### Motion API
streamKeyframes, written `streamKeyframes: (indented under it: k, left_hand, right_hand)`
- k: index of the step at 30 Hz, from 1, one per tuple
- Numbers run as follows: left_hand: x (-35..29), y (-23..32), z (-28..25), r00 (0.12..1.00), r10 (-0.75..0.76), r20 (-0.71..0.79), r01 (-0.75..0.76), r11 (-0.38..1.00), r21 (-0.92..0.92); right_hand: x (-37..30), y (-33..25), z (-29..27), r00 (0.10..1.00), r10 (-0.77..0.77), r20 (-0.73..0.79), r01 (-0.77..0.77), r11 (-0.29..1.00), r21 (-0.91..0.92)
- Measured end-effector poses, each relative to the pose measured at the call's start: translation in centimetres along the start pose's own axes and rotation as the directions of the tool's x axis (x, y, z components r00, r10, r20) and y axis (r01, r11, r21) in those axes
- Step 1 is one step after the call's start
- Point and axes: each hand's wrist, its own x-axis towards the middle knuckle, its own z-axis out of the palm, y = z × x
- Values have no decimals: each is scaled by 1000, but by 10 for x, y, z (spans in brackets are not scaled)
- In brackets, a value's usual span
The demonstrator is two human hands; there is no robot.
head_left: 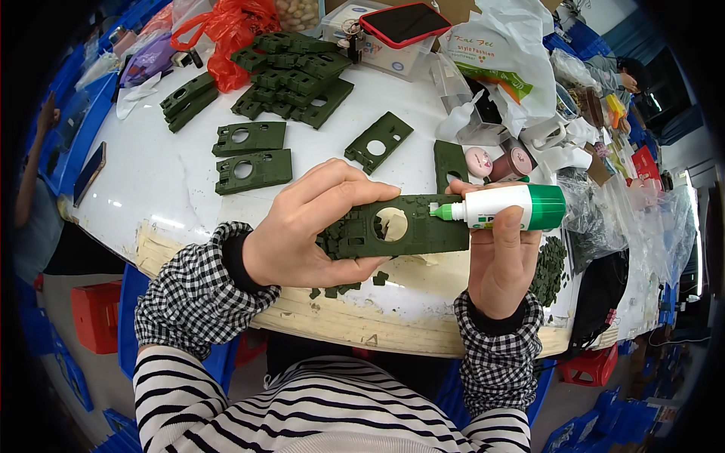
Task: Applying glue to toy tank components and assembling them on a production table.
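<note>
My left hand point(294, 215) grips a dark green plastic model tank hull plate point(434, 238) by its left end, thumb along the near edge and fingers along the far one. A pale surface shows through the plate's round hole. In my right hand point(498, 272) lies a white glue bottle point(487, 204) with a green base, held sideways. Its green nozzle point(445, 211) points left and meets or hovers just over a small slot near the plate's right end; I cannot tell which. Small green plastic pieces point(340, 290) lie on the table below the plate.
Similar green plates lie beyond my hands, some singly point(379, 143), others in a stack point(294, 79). A heap of small green parts point(551, 272) sits right of my right hand. Farther back are a red-cased phone point(405, 24), a red bag point(226, 45) and a white bag point(498, 45).
</note>
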Motion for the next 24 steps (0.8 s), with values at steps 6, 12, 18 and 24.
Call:
streamKeyframes:
  k: [6, 12, 18, 24]
  left_hand:
    - [0, 0, 1, 1000, -6, -2, 6, 1000, 0]
    - [1, -1, 1, 997, -56, 44, 58, 997, -45]
    - [-2, -1, 1, 868, -440, 231, 452, 506, -735]
    - [-5, -15, 4, 792, -500, 350, 423, 36, -905]
  right_hand:
    - [0, -1, -2, 1000, 16, 25, -16, 1000, -26]
    - [-1, -2, -1, 1000, -10, -27, 13, 994, 107]
    - [-3, -3, -3, 998, 42, 38, -48, 984, 171]
    - [-3, -1, -4, 987, 94, 127, -124, 958, 257]
